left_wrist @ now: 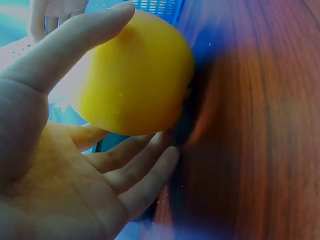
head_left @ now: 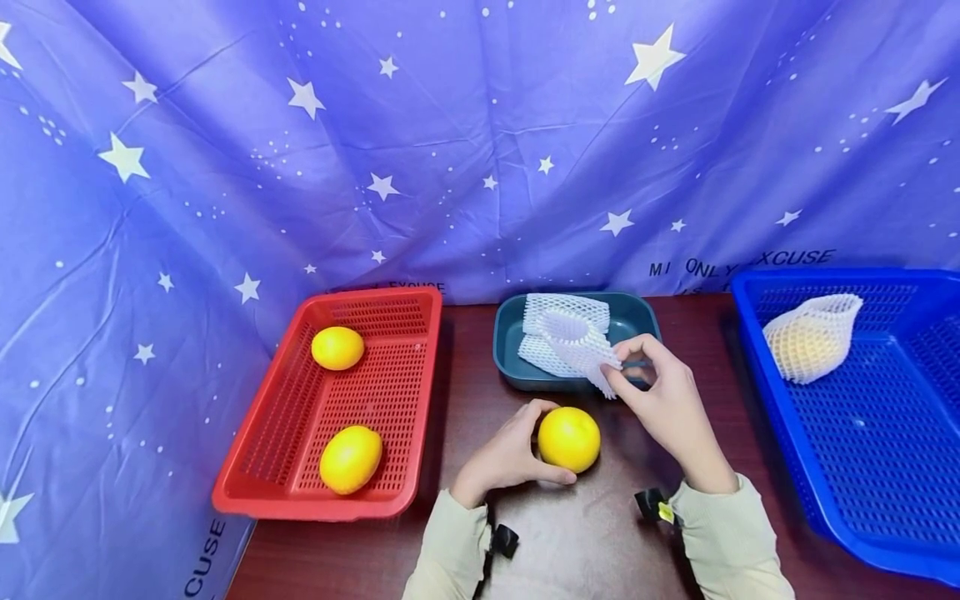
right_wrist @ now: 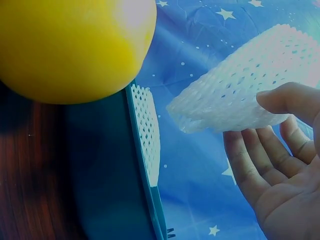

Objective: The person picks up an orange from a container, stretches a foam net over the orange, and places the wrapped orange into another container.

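My left hand (head_left: 513, 450) grips a yellow orange (head_left: 569, 439) low over the front middle of the table, thumb on one side and fingers on the other. In the left wrist view the thumb lies across the orange (left_wrist: 135, 75). My right hand (head_left: 667, 400) pinches the edge of a white foam fruit net (head_left: 577, 342) between thumb and fingertips. In the right wrist view this foam net (right_wrist: 250, 75) is a flattened mesh sleeve with nothing inside. It hangs over a dark green tray (head_left: 504, 350), where other foam nets (head_left: 538, 357) lie.
On the left stands a red basket (head_left: 423, 400) with two more oranges (head_left: 351, 460). A blue basket (head_left: 795, 450) on the right holds a fruit wrapped in a foam net (head_left: 813, 337). A starry blue curtain (head_left: 465, 150) closes off the back of the wooden table (head_left: 570, 550).
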`<state>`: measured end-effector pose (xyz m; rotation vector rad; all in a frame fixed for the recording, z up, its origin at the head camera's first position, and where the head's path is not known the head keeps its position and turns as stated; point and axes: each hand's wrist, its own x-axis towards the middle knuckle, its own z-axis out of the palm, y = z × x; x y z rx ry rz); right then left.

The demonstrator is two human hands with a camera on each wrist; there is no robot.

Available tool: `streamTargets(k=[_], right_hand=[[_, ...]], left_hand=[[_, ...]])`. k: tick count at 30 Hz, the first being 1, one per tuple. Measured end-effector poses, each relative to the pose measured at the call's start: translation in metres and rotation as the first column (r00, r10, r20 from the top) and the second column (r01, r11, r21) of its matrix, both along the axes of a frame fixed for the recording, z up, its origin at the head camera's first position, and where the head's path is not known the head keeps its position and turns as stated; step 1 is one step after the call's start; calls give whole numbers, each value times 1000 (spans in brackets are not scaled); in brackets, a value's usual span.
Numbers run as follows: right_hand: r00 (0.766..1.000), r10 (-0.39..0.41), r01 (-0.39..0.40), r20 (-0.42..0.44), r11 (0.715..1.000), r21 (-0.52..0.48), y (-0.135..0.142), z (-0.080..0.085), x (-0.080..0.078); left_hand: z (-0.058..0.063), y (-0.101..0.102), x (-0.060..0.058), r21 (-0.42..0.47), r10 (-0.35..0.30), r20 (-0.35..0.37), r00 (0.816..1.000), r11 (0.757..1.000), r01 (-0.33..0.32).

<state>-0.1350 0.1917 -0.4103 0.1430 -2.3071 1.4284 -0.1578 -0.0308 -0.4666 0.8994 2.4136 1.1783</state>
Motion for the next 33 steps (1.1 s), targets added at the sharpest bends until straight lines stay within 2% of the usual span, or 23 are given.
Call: streamTargets(k=[6,11,13,15,18,22,24,28,33], right_hand=[[1000,10,-10,10,1000,0,1,0,0],[1000,14,-14,18,1000,3,3,-1,0],[1000,17,-17,21,1000,4,3,-1,-1],[1000,19,-19,24,1000,4,5,-2,-1],[1000,9,-9,25,1000,9,8,-3,-1],[1000,-9,9,23,1000,3,13,-3,0],[1000,-6,6,24,1000,-9,14,-3,0],[1000,13,-12,29,999,-38,15,-2,1],[1000,16,-15,25,999,-50,15,-1,1]], left_hand=[[-2,2,0,8,11,34,999,1000,-11],[-3,6,0,67,28,100,995,997,-35],[-2,9,1,81,39,100,994,996,-48],[-2,14,4,71,51,69,996,996,-56],[-4,26,10,8,58,-40,998,998,-58],[-7,41,21,-88,51,-202,978,994,-70],[-6,45,25,-116,46,-248,968,990,-77],[-5,47,26,-130,46,-282,958,988,-86],[-3,45,24,-107,80,-297,951,987,-116]])
